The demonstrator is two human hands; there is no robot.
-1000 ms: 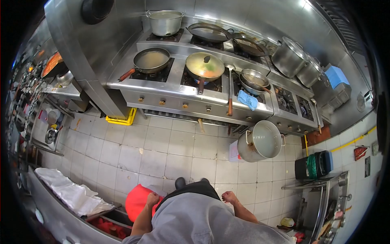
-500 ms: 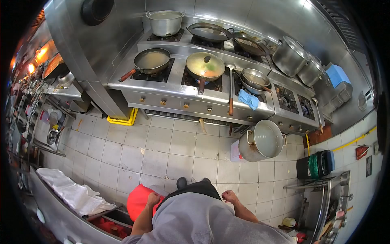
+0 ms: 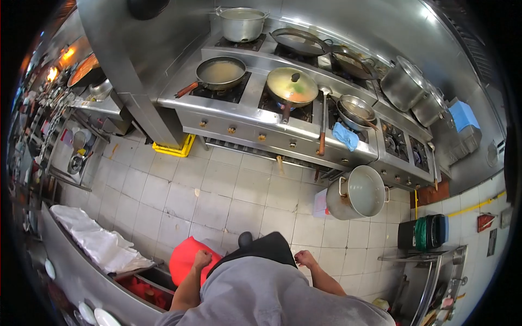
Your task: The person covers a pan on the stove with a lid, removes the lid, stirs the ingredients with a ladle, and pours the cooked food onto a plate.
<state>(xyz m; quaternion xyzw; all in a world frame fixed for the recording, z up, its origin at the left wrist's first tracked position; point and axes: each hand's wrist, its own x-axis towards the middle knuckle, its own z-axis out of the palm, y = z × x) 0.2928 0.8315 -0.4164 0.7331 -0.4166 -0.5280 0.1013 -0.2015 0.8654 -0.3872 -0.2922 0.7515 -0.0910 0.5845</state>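
My left hand (image 3: 203, 259) is a loose fist beside my body, and nothing shows in it. It is in front of a smooth red rounded object (image 3: 182, 263) low by the counter; whether they touch I cannot tell. On the other side of my dark apron (image 3: 261, 252), my right hand (image 3: 305, 258) is curled closed over the floor tiles, with no item visible in it. Ahead on the stove (image 3: 253, 124) are a frying pan (image 3: 220, 73) with a wooden handle and a pan under a glass lid (image 3: 292, 87). A ladle (image 3: 323, 122) lies beside that lidded pan.
A large pot of cloudy liquid (image 3: 365, 191) stands low before the stove. A yellow crate (image 3: 174, 148) surrounds the pillar's foot. White cloth (image 3: 98, 239) covers the left counter. At right are a black bin (image 3: 423, 231) and a metal table (image 3: 413, 257). Flames (image 3: 52, 74) burn far left.
My view has turned slightly left, so the stove and pots appear farther right. One shoe now shows instead of two, and the apron has swung forward. Both hands remain at my sides.
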